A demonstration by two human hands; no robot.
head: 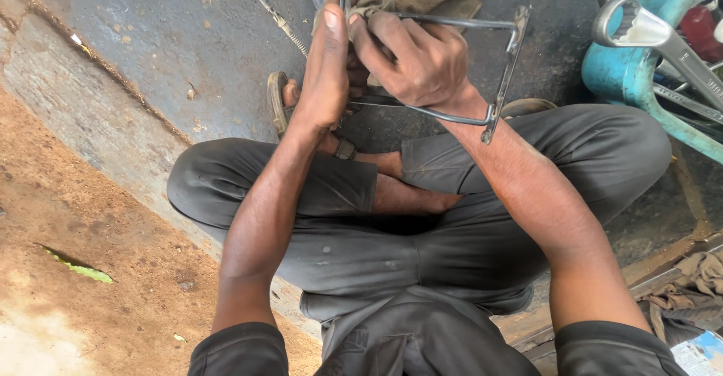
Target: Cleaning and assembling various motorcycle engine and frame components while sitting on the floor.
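I squat over a dark, oily floor with a thin grey metal rod frame (503,75) held in front of my knees. My left hand (325,67) grips the frame's left upright bar, thumb pointing up. My right hand (413,58) presses a dirty brown rag (422,1) against the frame's upper rod, fingers closed around the cloth. The frame's right end has a flat bracket that rests near my right forearm.
A large silver ring spanner (646,31) lies on a turquoise plastic stool (640,75) at the upper right. A cable (273,11) runs across the floor above my hands. Brown dirt ground (68,218) lies left; crumpled cloth (689,289) at the lower right.
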